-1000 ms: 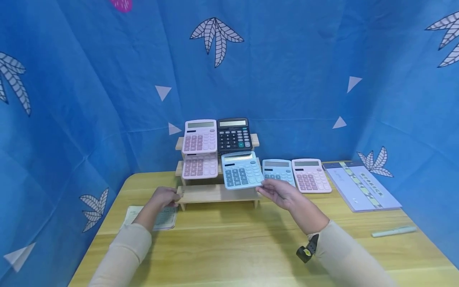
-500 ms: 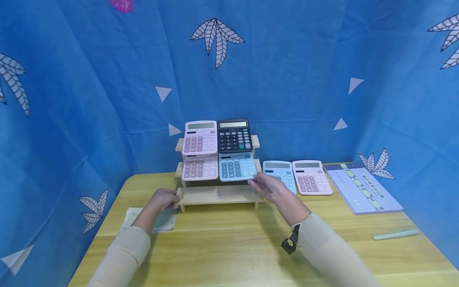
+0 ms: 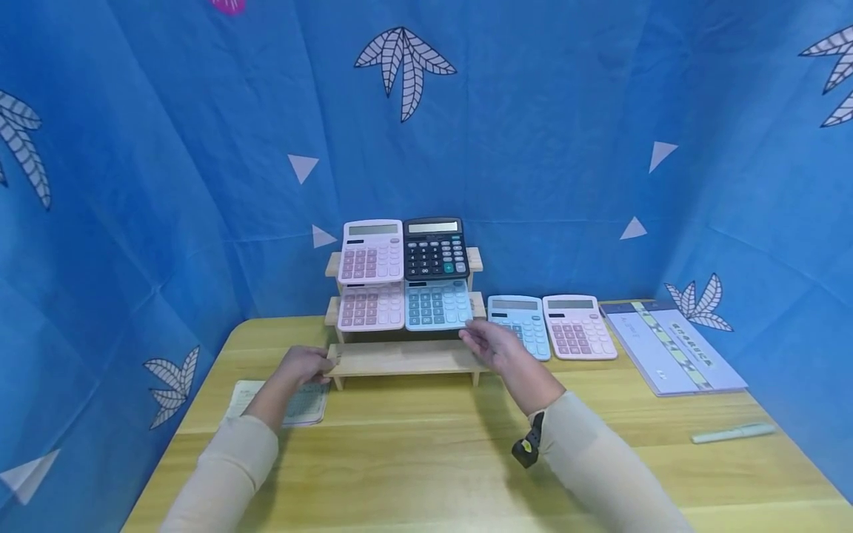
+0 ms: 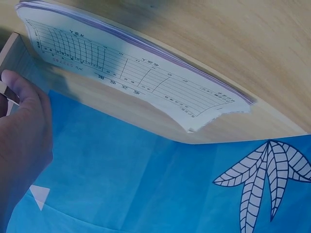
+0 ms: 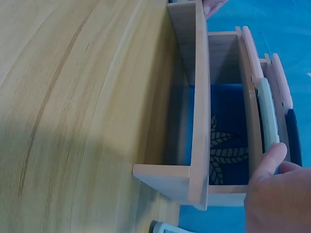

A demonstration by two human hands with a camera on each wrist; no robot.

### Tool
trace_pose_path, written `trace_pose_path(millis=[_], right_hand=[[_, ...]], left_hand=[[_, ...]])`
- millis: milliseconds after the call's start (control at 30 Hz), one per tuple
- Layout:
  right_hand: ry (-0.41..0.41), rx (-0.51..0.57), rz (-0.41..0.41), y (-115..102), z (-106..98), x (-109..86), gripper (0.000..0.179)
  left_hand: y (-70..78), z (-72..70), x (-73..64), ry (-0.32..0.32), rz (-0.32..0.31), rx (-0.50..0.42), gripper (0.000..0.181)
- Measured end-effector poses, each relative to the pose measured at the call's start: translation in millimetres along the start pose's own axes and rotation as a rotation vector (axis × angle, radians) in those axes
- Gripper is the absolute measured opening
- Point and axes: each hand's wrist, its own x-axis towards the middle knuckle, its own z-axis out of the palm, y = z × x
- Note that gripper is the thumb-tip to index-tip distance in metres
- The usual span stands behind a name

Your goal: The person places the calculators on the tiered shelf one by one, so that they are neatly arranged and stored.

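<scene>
A tiered wooden stand (image 3: 400,360) stands at the back of the table, and my left hand (image 3: 303,365) grips the left end of its lowest shelf. On the middle tier leans a light blue calculator (image 3: 436,306), whose lower right corner my right hand (image 3: 494,346) pinches. Beside it on that tier is a pink calculator (image 3: 370,308). Above them, the top tier carries another pink calculator (image 3: 370,253) and a black calculator (image 3: 436,250), which hide the upper parts of the two below. In the right wrist view, my thumb lies on the edge of the blue calculator (image 5: 268,116).
Right of the stand lie a second blue calculator (image 3: 516,305), partly behind my right hand, and a pink calculator (image 3: 580,327). Farther right are a lilac folder (image 3: 649,348) and a pale green pen (image 3: 733,434). A form pad (image 4: 136,73) lies by my left hand. Blue cloth surrounds the table.
My right hand has brought the blue calculator left and back onto the middle tier, beneath the black one. My left hand has stayed on the lowest shelf's end.
</scene>
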Motion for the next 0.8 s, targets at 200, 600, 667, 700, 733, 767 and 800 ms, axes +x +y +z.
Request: trace_pose_path(millis=[200,600,667,700,733,767,800], right_hand=[[0.003,0.002,0.001,0.5,0.2,1.3,0.028],[0.021,0.000,0.000,0.1,2.1,3.9,0.023],[0.015,-0.017,-0.003,0.1,1.7,3.2,0.021],[0.008,-0.032,-0.004,0.1,1.2,2.6,0.020],[0.001,-0.051,-0.006,0.1,0.3,2.1,0.020],[-0.004,-0.075,-0.007,-0.3,-0.7,1.0,0.019],[-0.009,-0.097,-0.006,-0.8,-1.9,-0.2,0.018]], left_hand=[[1.7,-2.1,-0.9,-0.004,0.004,-0.016,0.052],[1.0,-2.7,3.4,-0.012,-0.014,-0.004,0.053],[0.9,-2.3,3.4,-0.016,-0.015,-0.002,0.053],[1.0,-2.0,3.1,-0.016,-0.016,-0.003,0.054],[1.3,-1.6,2.5,-0.014,-0.018,-0.004,0.054],[1.4,-1.3,2.0,-0.012,-0.020,-0.006,0.054],[1.5,-0.9,1.3,-0.011,-0.020,-0.007,0.054]])
